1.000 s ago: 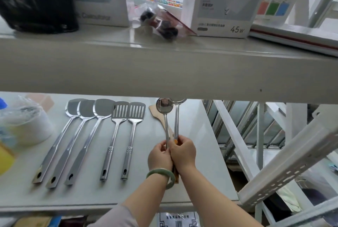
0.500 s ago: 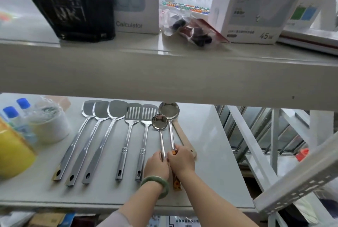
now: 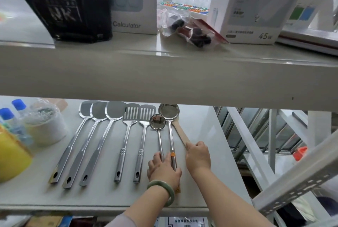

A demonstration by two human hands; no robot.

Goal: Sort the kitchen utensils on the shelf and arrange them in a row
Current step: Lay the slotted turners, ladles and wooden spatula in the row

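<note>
On the lower shelf (image 3: 201, 181) lie three solid steel turners (image 3: 95, 135) and two slotted turners (image 3: 135, 135) in a row, heads pointing away from me. Right of them lie a small ladle (image 3: 157, 122) and a large ladle (image 3: 168, 112), side by side. My left hand (image 3: 162, 171), with a green bangle on the wrist, lies over both ladle handles and holds them against the shelf. A wooden spatula (image 3: 180, 132) lies slanted, its head hidden under the large ladle. My right hand (image 3: 197, 155) is closed on its handle end.
At the shelf's left stand a wrapped white roll (image 3: 45, 128), blue-capped bottles (image 3: 11, 122) and a yellow object (image 3: 12, 159). The upper shelf's thick edge (image 3: 164, 74) overhangs the utensil heads. A slanted white metal rack (image 3: 292, 181) stands to the right.
The two ladles came down from the air onto the shelf beside the slotted turners. My right hand let go of them and moved right onto the wooden spatula's handle.
</note>
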